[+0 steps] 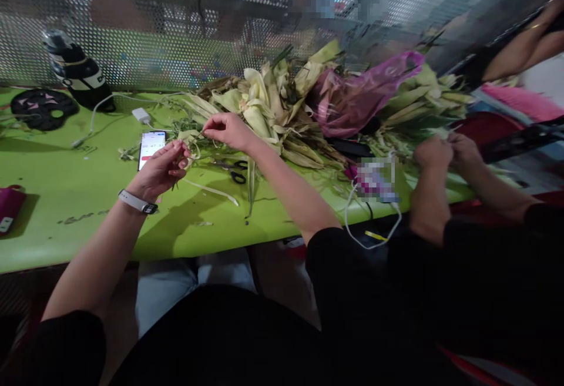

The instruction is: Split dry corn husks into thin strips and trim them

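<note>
My left hand point(163, 167), a pale-banded watch on its wrist, is closed in a pinch on a pale green corn husk piece point(190, 135). Thin stems poke out below its fingers. Just to the right, my right hand point(229, 131) pinches with thumb and forefinger at the far end of the same husk; whatever lies between those fingertips is too small to make out. A lit phone point(151, 147) lies partly behind my left hand. Black-handled scissors point(238, 171) rest below my right hand, near a strip of husk point(251, 186).
A heap of corn husks point(273, 104) and a pink plastic bag point(352, 98) stand at the back against a perforated metal screen. At left are a dark bottle point(83, 74), a black palette-shaped piece point(43, 108) and a white charger point(141, 116). Another person's hands point(445, 151) work at right.
</note>
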`<state>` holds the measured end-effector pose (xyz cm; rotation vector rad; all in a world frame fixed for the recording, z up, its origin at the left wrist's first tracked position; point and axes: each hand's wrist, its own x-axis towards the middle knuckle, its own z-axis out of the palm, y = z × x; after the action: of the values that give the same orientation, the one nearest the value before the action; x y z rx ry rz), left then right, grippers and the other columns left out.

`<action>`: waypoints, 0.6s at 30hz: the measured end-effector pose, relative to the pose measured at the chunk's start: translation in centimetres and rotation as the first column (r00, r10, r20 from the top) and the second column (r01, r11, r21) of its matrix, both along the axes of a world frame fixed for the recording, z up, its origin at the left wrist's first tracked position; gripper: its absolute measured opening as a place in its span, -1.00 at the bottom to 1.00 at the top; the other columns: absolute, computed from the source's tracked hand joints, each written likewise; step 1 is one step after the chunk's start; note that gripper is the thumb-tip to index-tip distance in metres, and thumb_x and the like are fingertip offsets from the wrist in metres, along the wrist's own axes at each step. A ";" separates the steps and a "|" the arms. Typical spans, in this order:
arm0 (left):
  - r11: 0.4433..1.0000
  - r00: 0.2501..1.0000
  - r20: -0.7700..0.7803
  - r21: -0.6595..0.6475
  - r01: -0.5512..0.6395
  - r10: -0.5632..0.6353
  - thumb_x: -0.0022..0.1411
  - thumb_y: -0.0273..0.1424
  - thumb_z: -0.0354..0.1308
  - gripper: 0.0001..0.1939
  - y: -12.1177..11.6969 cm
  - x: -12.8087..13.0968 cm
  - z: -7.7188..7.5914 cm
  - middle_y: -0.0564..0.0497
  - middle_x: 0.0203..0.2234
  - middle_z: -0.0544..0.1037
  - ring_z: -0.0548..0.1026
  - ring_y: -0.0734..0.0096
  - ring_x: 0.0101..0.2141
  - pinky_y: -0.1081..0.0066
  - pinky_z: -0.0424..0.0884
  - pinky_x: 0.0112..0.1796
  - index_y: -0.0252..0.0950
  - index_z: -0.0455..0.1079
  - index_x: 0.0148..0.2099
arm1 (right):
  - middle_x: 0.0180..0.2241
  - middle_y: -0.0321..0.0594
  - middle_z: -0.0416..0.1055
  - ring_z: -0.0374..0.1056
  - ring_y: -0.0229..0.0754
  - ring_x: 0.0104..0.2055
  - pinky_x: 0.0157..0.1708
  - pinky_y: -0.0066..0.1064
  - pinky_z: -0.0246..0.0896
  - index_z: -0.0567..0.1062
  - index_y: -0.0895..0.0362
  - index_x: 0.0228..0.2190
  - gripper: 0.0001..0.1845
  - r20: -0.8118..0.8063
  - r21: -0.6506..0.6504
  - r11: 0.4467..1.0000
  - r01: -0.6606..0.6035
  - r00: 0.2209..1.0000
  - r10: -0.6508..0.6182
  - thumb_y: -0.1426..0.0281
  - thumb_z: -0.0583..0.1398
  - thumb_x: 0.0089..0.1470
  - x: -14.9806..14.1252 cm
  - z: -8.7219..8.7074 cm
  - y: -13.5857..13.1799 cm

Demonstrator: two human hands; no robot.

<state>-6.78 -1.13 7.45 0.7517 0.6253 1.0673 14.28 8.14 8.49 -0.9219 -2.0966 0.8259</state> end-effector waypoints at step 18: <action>0.993 0.983 -0.146 -0.017 -0.114 0.110 0.30 -0.61 0.10 -0.91 -1.2 -3.8 2.5 0.00 -0.47 0.49 0.36 0.73 -0.61 0.79 0.11 -0.73 -0.46 0.39 -0.29 | -0.03 0.09 0.44 0.42 0.03 -0.13 -0.30 -0.34 0.23 0.47 0.22 -0.10 -0.57 0.876 0.061 0.973 0.223 0.455 -0.159 0.26 0.23 0.02 5.4 -3.5 -5.7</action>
<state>-10.56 -2.29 9.94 0.7842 0.8116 1.1123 19.68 2.41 4.95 -1.8925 -2.7235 0.2568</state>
